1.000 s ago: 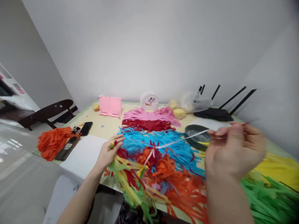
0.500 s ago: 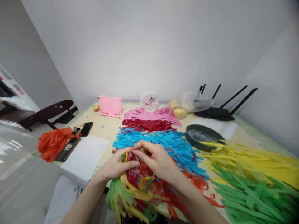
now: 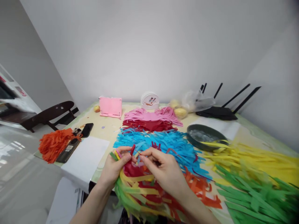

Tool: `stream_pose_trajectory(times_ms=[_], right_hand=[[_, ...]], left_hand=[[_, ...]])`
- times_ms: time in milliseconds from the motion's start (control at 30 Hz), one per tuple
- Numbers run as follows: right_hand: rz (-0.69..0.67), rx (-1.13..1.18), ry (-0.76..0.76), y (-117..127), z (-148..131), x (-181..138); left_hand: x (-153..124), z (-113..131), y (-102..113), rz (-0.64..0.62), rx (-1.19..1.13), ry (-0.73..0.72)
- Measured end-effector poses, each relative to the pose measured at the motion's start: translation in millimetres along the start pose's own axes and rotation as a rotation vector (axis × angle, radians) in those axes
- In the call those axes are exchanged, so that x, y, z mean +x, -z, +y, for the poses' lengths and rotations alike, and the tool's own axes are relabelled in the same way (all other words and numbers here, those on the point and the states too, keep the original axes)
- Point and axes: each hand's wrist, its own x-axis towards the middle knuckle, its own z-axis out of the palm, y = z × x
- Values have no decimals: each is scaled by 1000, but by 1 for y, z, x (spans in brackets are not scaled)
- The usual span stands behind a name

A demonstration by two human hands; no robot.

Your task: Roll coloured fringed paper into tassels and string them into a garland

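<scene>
My left hand is closed round the gathered top of a multicoloured bundle of paper strips, with green, yellow and red ends poking out between its fingers. The bundle fans out toward me over the table's near edge. My right hand pinches at that same gathered point, fingertips touching the left hand's; what it pinches is too small to make out. Just beyond both hands lies a pile of blue paper strips.
Piles of red, pink, yellow and green strips cover the table. A dark bowl sits at the right. White paper, a remote, a phone and an orange pompom lie left. A router stands at the back.
A second ago my right hand was out to the right pulling a white string taut. It has come back to the bundle's top, and both hands now work there together.
</scene>
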Motion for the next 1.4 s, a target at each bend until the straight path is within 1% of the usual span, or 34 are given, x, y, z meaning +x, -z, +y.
stream_pose_trajectory(times_ms=[167, 233, 300, 367, 433, 500, 533, 600, 633, 700, 767, 833, 867, 900, 933, 967, 1067, 1133, 1167, 1233, 1300, 1333, 1400], right_hand=[[3, 5, -25, -2, 0, 0], [4, 1, -35, -1, 1, 0], [-8, 11, -54, 0, 3, 1], [-39, 89, -98, 0, 6, 4], [-101, 246, -165, 0, 10, 7], [-152, 369, -203, -2, 14, 10], [-147, 382, -193, -3, 16, 12], [-56, 378, -137, -2, 16, 15], [17, 408, -108, 0, 16, 16], [203, 561, -60, 13, 14, 20], [433, 727, 5, 37, 12, 24], [697, 792, 93, 67, 12, 27], [808, 793, 126, 81, 12, 28], [882, 779, 150, 94, 11, 29], [925, 755, 165, 104, 10, 29], [940, 723, 176, 112, 9, 28], [921, 615, 205, 121, 3, 22], [892, 576, 188, 119, 2, 18], [854, 561, 158, 116, 2, 17], [726, 492, 68, 107, 5, 15], [543, 348, -6, 90, 6, 13], [433, 255, -23, 79, 5, 13], [201, 91, 1, 54, -2, 14]], left_hand=[[-2, 1, -5, 19, 99, -45], [-2, 3, -6, 37, 224, -80], [-4, 4, -8, 79, 407, -158], [-5, 4, -11, 98, 578, -251], [-6, 5, -13, 69, 696, -314], [-6, 4, -15, 26, 767, -322], [-5, 4, -15, 13, 788, -316], [-2, 1, -13, -2, 801, -289], [0, 0, -11, -5, 798, -271], [5, -5, -3, 2, 791, -234], [11, -9, 8, 16, 792, -193], [15, -10, 18, 24, 794, -164], [17, -10, 22, 17, 796, -153], [18, -9, 24, 3, 802, -149], [18, -8, 24, -18, 812, -151], [18, -8, 23, -44, 828, -158], [20, -7, 15, -97, 901, -198], [23, -7, 11, -117, 934, -223], [24, -6, 10, -126, 934, -239], [28, -3, 12, -133, 899, -287], [29, 5, 14, -111, 841, -326], [29, 10, 14, -106, 817, -316], [25, 20, 11, -159, 788, -242]])
